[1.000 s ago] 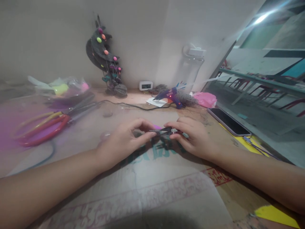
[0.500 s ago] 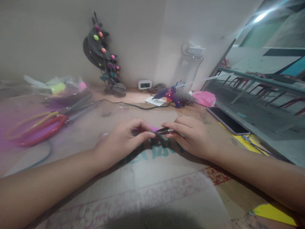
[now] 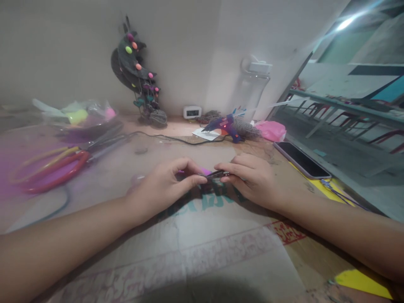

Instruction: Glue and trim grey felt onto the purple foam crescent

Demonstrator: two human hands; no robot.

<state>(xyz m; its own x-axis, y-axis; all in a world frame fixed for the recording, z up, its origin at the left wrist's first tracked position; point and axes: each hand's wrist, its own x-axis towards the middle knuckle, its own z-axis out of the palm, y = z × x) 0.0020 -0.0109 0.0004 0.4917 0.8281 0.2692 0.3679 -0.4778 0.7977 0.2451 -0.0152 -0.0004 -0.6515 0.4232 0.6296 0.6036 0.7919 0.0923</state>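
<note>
Both hands meet over the middle of the table. My right hand is closed around small dark snips, whose narrow blades point left to my other hand's fingertips. My left hand is pinched, thumb against forefinger, on a thin purple piece. Most of that piece is hidden behind the fingers, so its shape cannot be made out. The snips' tips touch or nearly touch the left fingertips.
Large scissors with red and yellow handles lie left. Behind are a moon-shaped decoration, a small clock, a glue gun with its cord, and a clear bottle. A phone rests at the right edge.
The snips' dark blades looked spread apart before and now look closer together. Both hands stay in nearly the same place.
</note>
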